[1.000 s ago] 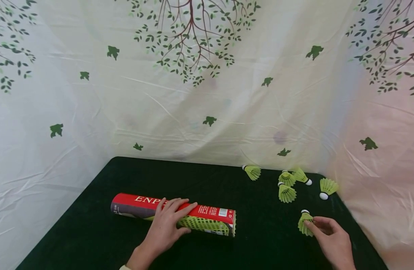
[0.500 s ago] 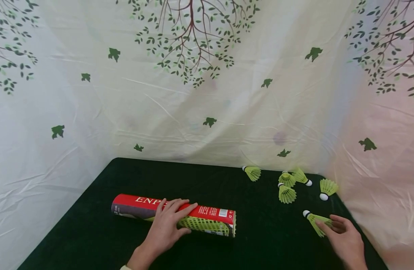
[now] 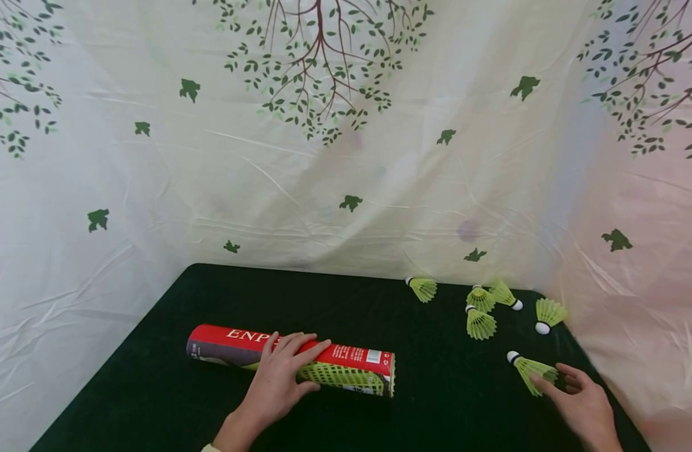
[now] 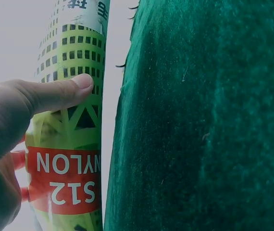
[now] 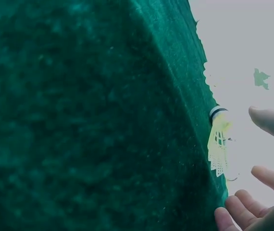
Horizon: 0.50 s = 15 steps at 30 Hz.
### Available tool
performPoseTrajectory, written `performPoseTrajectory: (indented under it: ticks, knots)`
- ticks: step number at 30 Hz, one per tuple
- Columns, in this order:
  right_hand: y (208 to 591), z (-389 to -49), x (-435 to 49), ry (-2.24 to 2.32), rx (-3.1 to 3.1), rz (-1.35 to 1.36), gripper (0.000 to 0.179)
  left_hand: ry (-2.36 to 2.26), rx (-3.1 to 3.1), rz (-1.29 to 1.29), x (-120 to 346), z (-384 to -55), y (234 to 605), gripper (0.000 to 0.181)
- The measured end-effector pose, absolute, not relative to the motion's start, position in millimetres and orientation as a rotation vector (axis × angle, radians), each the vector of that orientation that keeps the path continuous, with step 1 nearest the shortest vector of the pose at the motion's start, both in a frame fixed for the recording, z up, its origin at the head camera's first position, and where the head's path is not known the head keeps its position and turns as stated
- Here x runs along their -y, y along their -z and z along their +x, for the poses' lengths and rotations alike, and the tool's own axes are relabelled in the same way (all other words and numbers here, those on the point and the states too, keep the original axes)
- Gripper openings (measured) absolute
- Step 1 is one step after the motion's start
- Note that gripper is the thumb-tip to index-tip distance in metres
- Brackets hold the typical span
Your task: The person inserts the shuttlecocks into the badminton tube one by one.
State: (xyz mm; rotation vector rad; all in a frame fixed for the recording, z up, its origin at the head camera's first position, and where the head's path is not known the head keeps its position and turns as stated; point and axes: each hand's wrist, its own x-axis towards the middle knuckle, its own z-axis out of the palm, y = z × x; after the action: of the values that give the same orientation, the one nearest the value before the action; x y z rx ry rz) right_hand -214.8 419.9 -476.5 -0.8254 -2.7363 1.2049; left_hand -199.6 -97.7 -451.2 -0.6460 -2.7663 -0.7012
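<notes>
A red and yellow-green shuttlecock tube lies on the dark green table. My left hand grips its middle, the thumb on the near side and the fingers over the top. In the left wrist view the thumb crosses the tube's printed grid, above a red "NYLON" band. To the right lies a yellow shuttlecock with a white cork pointing back and left. My right hand is by its skirt, thumb overlapping it in the head view. In the right wrist view the fingers are spread, apart from the shuttlecock.
Several more yellow shuttlecocks lie at the back right: one alone, a cluster with one in front, and another near the right edge. A pale cloth printed with branches and green birds hangs behind the table.
My right hand has drawn right and loosened from the shuttlecock, which has shifted slightly right and turned, its skirt now towards the hand. My left hand and the tube have stayed put.
</notes>
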Motion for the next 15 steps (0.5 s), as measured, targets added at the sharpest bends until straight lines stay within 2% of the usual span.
performPoseTrajectory:
  ticks: [7,15]
  knots:
    - [479.5,-214.8,-421.2,-1.23,2.768,-0.835,0.108,0.696,2.76,-0.649,98.5,-200.8,451.4,0.087]
    - [481.9,-214.3,-418.0,-1.326,2.695,-0.802,0.107,0.686,2.762,-0.65,98.9,-203.1,451.6,0.088]
